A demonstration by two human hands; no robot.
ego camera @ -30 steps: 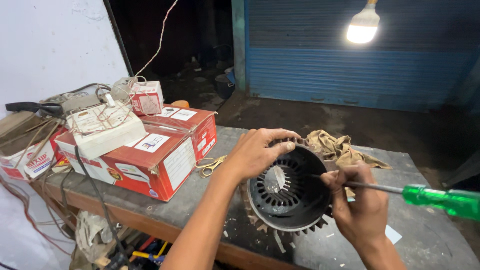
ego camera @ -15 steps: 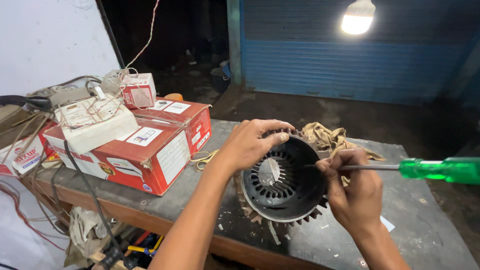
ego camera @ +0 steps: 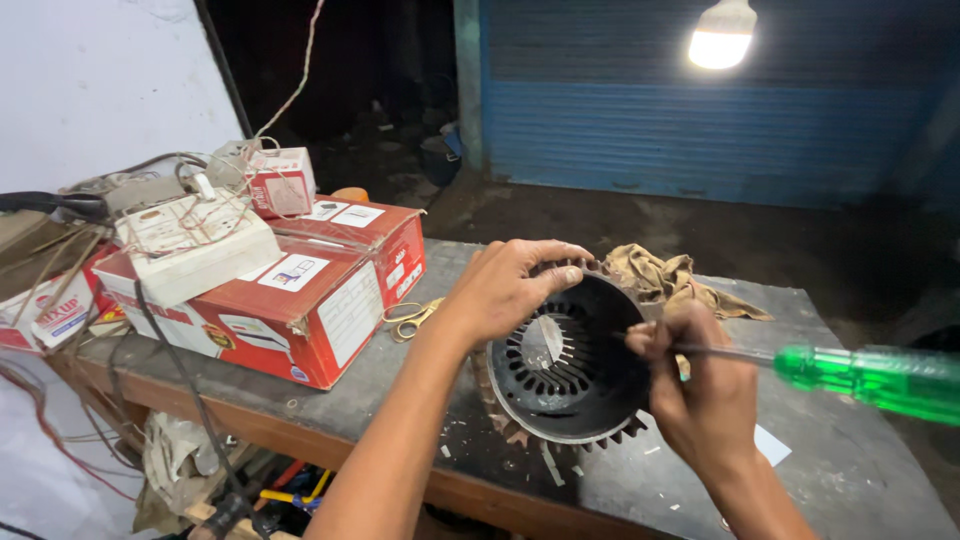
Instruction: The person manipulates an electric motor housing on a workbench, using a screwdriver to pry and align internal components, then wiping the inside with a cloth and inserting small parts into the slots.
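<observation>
Dim workbench [ego camera: 860,470]: left hand [ego camera: 510,285] fingers curl over a black slotted motor stator's [ego camera: 565,365] rim; right hand [ego camera: 705,385] fingertips pinch a green-handled screwdriver's [ego camera: 865,375] shaft beside it.

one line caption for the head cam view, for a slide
Left hand steadies a black slotted motor stator on a workbench while the right hand works a green-handled screwdriver inside it.

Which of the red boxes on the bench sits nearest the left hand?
The big red box lying flat beside the scissors, closest to the left hand. The small red box stands farther back among the wires, and another red box lies at the far left edge.
</observation>
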